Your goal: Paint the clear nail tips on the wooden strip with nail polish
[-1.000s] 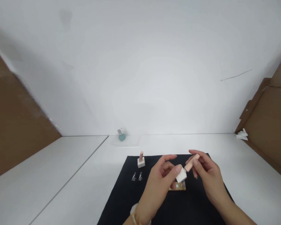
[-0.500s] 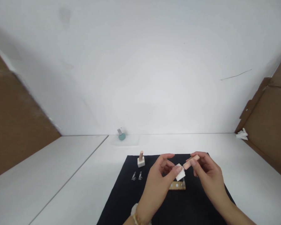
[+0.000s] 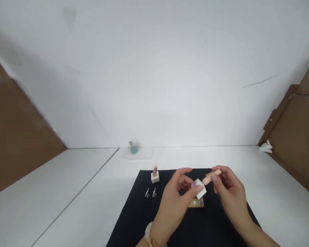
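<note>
My left hand point(image 3: 179, 195) grips a small white square bottle point(image 3: 201, 191), tilted, between thumb and fingers. A pink cylindrical cap point(image 3: 211, 176) is pinched in my right hand point(image 3: 230, 193), its lower end at the bottle's neck. Beneath the bottle, a tan strip with white dots point(image 3: 195, 203) lies on the black mat point(image 3: 206, 226), partly hidden by my left hand; a clear piece rests at its right end. At the mat's back left stands another white bottle point(image 3: 155, 177) with a pink cap point(image 3: 155, 169). Two clear pieces point(image 3: 147, 192) lie in front of it.
Behind the mat, a teal bottle with a grey cap point(image 3: 133, 149) leans in a clear tray point(image 3: 141, 158) against the white wall. A crumpled white item point(image 3: 266, 147) sits at the right back corner. Brown cardboard panels point(image 3: 296, 137) stand at both sides.
The held bottle has turned slightly and shifted right, showing a purplish mark on its side. The cap and my right fingers have moved slightly up and right.
</note>
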The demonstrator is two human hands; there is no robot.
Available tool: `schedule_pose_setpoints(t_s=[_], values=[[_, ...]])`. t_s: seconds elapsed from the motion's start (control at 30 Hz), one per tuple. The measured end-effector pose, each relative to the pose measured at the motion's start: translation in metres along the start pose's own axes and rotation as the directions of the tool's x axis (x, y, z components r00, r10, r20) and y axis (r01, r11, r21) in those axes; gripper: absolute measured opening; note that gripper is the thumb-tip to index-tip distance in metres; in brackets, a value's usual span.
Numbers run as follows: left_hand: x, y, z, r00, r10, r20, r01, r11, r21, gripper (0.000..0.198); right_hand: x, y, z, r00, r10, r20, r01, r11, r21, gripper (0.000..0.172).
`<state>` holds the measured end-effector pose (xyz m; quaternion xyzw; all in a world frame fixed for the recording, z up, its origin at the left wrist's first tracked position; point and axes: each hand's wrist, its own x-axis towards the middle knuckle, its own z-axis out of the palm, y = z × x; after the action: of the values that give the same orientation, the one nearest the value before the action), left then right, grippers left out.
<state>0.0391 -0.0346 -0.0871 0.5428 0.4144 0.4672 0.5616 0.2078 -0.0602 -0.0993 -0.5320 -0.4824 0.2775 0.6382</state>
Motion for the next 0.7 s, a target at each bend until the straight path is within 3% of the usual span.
schedule_pose_setpoints(t_s=[0.3, 0.5, 0.7], values=[[0.0055, -0.0068, -0.0025, 0.996, -0.074, 0.052, 0.081, 0.983, -0.167, 0.042, 0.0028, -0.0012, -0.0008, 0.998, 0.000, 0.070, -0.002, 1.000, 0.029, 0.031], [0.0066, -0.0020, -0.0043, 0.999, -0.051, 0.013, 0.053, 0.992, -0.111, 0.041, -0.0001, -0.0054, -0.0035, 0.996, -0.074, 0.057, 0.079, 0.993, -0.085, 0.024], [0.0055, 0.0017, -0.0057, 1.000, 0.014, 0.006, -0.015, 1.000, 0.009, 0.038, 0.0051, -0.0059, -0.0059, 0.995, -0.013, 0.096, 0.022, 0.996, -0.087, 0.029]])
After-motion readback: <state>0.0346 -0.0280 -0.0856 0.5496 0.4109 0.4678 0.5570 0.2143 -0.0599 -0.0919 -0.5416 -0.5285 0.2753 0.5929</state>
